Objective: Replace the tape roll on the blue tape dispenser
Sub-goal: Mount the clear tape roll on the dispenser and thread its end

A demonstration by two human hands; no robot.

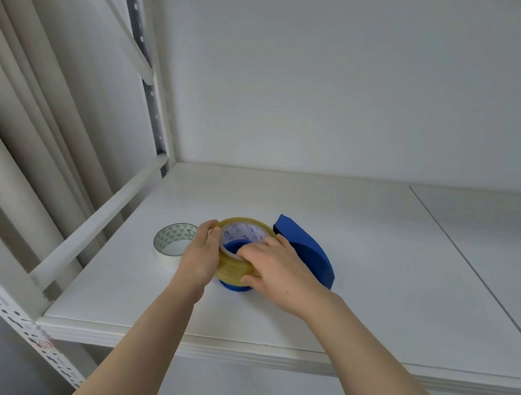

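Observation:
A blue tape dispenser (pixel 308 253) lies on its side on the white shelf (pixel 273 310). A yellowish clear tape roll (pixel 233 266) with a printed white core sits over the dispenser's blue hub (pixel 238 246). My left hand (pixel 200 256) grips the roll's left side. My right hand (pixel 273 270) holds the roll's right side, fingers reaching into the core and thumb on the outer face. A second, white tape roll (pixel 172 243) with green triangles inside lies just left of my left hand.
The shelf has a white metal frame, with a rail (pixel 97 223) along the left side and a perforated upright (pixel 148 91) at the back left corner. A seam (pixel 469 259) runs across the shelf board on the right.

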